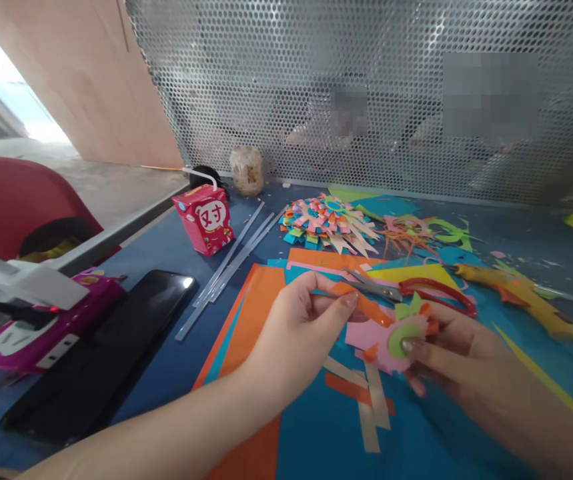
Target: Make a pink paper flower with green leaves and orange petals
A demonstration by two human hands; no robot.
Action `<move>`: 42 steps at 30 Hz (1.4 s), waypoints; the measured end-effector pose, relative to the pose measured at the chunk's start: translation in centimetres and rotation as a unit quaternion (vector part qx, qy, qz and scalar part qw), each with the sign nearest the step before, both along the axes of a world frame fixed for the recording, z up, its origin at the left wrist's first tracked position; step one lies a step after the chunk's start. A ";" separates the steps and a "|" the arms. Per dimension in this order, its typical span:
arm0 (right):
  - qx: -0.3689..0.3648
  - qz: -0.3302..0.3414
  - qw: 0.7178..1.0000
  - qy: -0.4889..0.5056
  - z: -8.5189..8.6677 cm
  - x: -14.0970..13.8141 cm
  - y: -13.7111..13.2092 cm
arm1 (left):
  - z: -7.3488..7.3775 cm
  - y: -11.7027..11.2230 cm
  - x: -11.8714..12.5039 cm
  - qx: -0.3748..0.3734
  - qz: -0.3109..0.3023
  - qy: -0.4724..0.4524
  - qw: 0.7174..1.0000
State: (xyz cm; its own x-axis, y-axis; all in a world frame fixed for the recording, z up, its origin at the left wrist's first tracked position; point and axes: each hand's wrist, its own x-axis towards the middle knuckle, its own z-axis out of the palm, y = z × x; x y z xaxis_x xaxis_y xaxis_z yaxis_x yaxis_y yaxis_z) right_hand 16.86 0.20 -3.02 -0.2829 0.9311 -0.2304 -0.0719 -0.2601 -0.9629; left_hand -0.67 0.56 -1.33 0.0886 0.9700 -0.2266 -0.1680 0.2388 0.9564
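Between thumb and fingers, my left hand pinches an orange paper strip, its free end reaching toward a paper flower. My right hand holds that paper flower, pink with a green round centre and orange and green bits at its rim; my thumb presses on the centre. Just behind both hands lie red-handled scissors. Below them, cream and orange paper strips are scattered on blue paper. Sheets of orange paper lie under my left wrist.
A yellow glue gun lies at the right, with clear glue sticks left of centre. Behind stand a pile of fringed paper flowers, a red drink box and a jar. A black phone and purple power strip are left.
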 end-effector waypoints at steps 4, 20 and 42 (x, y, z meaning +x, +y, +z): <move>0.003 0.004 1.000 -0.017 -0.1 0.0 0.0 | 0.1 -0.3 0.1 -0.005 -0.010 -0.015 1.000; 0.004 0.002 1.000 -0.006 -0.3 0.1 0.3 | -0.1 -0.6 -0.3 0.012 -0.040 -0.025 0.999; 0.056 -0.005 0.994 -0.091 0.5 0.3 -0.2 | 0.7 -1.0 -0.2 0.037 -0.058 -0.098 0.993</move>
